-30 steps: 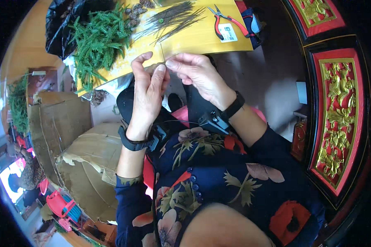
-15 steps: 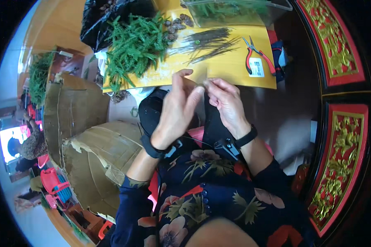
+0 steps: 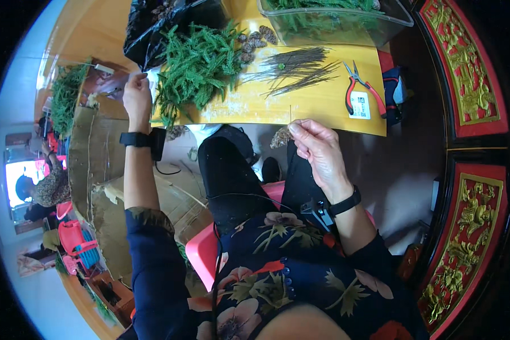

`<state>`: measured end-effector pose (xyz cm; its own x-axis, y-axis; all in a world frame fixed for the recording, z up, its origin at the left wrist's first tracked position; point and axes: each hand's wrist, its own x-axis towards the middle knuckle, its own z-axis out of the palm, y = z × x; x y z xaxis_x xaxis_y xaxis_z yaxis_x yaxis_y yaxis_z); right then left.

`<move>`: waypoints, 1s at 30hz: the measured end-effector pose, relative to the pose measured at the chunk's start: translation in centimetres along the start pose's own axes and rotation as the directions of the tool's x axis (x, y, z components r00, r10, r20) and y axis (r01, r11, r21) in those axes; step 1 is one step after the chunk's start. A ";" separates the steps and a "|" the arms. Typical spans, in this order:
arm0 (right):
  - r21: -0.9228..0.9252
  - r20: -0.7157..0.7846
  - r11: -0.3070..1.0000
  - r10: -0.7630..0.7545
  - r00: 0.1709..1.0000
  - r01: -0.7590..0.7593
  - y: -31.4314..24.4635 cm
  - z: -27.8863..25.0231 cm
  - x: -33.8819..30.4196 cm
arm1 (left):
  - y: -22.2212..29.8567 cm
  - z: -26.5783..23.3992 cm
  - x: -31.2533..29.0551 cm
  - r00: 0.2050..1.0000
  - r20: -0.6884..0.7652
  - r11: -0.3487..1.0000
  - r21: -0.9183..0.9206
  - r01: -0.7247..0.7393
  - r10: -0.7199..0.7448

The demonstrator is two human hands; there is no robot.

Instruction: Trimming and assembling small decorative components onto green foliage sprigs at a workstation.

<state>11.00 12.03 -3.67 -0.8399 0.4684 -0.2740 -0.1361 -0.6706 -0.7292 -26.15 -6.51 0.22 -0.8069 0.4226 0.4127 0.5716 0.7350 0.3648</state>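
The clear bin [image 3: 345, 35] holds green sprigs [image 3: 323, 7]; cones show in the black bag [image 3: 139, 39]. Thumb and fingers of the right hand [image 3: 317, 141] pinch a cone [image 3: 281, 137] beside the table's [image 3: 249, 116] near edge. The left hand [image 3: 137, 96] has curled fingers; I cannot tell whether they hold anything. The sprig heap [image 3: 201, 71] lies between it and the dark stems [image 3: 300, 68]. Pliers [image 3: 355, 79] lie spread at the right.

Hands [image 3: 137, 101] [image 3: 322, 150]: 2. Held pinecone [image 3: 280, 137]: 1. Pliers [image 3: 356, 76]: 1, upper right. Clear bin [image 3: 345, 35]: 1, top. Black bag [image 3: 140, 45]: 1, upper left. Carved panels [image 3: 462, 63] [image 3: 463, 241]: 2, right.
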 end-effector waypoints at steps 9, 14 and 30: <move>-0.071 -0.005 0.996 0.047 0.999 -0.047 0.4 0.6 -0.4 | 11.4 1.6 4.2 0.910 0.144 0.918 0.016 -0.396 0.390; -0.100 0.036 0.995 0.017 0.999 -0.013 0.6 0.7 -0.3 | 11.9 5.0 5.9 0.764 0.268 0.712 0.279 -0.644 0.586; -0.085 0.022 0.996 -0.011 1.000 0.013 0.2 0.7 -0.6 | 13.0 -0.5 2.9 0.953 -0.028 0.818 -0.506 -0.274 0.302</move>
<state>11.11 11.25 -3.23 -0.8498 0.4630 -0.2518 -0.1019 -0.6132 -0.7834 -20.96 4.04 6.58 -0.5921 0.6096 0.5271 0.7642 0.2170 0.6074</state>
